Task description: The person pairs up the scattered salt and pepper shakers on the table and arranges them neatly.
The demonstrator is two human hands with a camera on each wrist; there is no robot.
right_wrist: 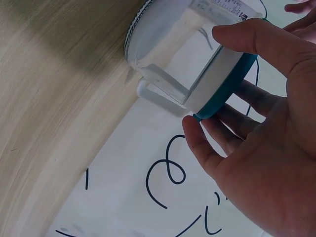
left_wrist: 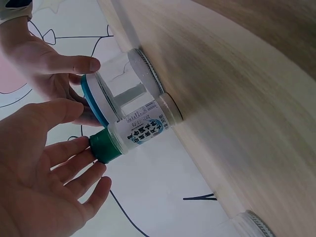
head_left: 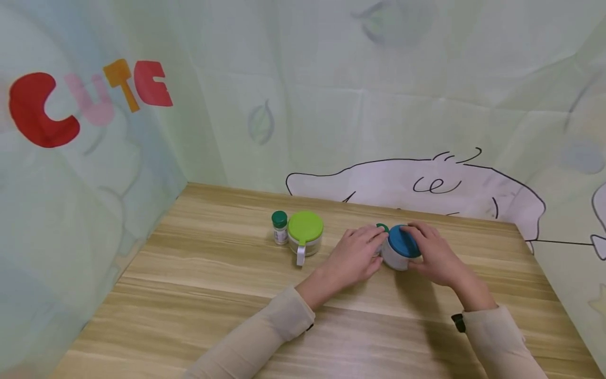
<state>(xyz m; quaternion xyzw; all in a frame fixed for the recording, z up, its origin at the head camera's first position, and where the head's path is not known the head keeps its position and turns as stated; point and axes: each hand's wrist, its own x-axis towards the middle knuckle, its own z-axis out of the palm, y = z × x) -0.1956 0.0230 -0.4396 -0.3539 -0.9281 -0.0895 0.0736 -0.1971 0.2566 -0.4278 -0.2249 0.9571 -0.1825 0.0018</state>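
Note:
Side by side on the table stand a clear jar with a blue lid [head_left: 403, 241] and a small labelled bottle with a green cap [left_wrist: 105, 146]. My right hand [right_wrist: 276, 103] holds the jar, its thumb on the side just below the lid and its fingers around the lid's far edge. The left hand [head_left: 352, 255] is at the bottle, fingers loosely extended by the green cap; its thumb [left_wrist: 59, 111] appears apart from the cap. From the head view, this hand hides most of the bottle. A handle [right_wrist: 163, 98] shows on the jar in the right wrist view.
Left of my hands are a jar with a lime green lid [head_left: 305, 227] and a silver-grey handle, and another small green-capped bottle [head_left: 280, 227] close beside it. The wooden table [head_left: 213, 305] meets printed cloth walls [head_left: 227, 95] at its back and sides.

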